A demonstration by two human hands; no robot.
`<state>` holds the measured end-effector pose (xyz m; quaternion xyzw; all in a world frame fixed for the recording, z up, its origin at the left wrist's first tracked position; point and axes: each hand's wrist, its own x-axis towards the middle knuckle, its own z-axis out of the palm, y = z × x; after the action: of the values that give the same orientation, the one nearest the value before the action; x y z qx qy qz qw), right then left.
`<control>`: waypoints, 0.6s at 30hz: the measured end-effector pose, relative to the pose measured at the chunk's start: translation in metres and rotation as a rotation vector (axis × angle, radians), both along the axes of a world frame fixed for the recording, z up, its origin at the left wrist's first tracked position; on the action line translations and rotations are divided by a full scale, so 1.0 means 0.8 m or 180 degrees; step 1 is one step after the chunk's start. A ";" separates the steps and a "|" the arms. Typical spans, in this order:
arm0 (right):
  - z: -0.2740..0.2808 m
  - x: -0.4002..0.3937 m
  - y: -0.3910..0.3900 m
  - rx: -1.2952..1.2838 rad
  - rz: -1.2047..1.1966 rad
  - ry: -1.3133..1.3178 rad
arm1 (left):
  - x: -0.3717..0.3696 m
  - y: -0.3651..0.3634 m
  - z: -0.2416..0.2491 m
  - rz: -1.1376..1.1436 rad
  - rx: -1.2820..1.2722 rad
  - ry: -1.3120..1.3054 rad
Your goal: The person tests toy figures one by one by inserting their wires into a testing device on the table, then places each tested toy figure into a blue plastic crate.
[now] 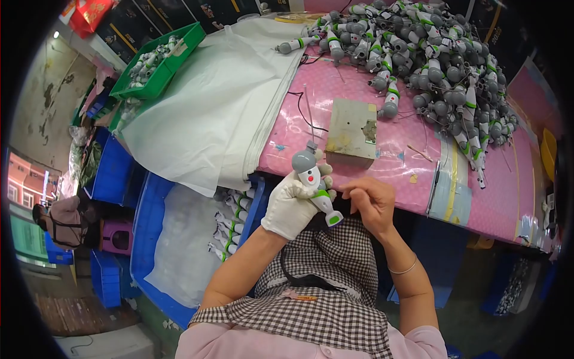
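Left hand (pixel 290 204), gloved — gripping one grey-and-white device (pixel 310 176) above one checked apron (pixel 344 257). Right hand (pixel 374 202), bare — curling beside it; whether it is holding anything, hard to tell. One block (pixel 348 127) and one pile of similar devices (pixel 442 72) are occupying the pink table (pixel 391 172).

A pale pink, short-sleeved top (pixel 412 344) shows beneath a dark-and-white checked apron (pixel 287 323) with a black strap (pixel 288 274) and small orange mark (pixel 307 298); a white glove (pixel 282 216) covers the left hand (pixel 293 204), a thin silvery bangle (pixel 404 272) the right wrist (pixel 394 246).
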<state>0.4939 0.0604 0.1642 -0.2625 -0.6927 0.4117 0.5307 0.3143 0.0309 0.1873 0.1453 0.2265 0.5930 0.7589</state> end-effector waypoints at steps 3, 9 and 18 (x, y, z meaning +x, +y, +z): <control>-0.001 0.009 0.004 -0.0778 -0.0121 0.0373 | 0.000 0.000 0.001 -0.0197 -0.0035 -0.0385; -0.008 0.019 0.007 -0.1500 -0.0307 0.0682 | 0.004 0.005 0.006 -0.0419 -0.0239 -0.0874; -0.001 0.123 0.063 -0.0822 -0.2379 -0.0152 | 0.009 -0.005 0.018 -0.0458 -0.0252 -0.0599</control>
<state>0.5926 0.1106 0.1635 -0.5707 -0.5040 0.2677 0.5904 0.3212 0.0270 0.2018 0.0749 0.1665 0.5387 0.8225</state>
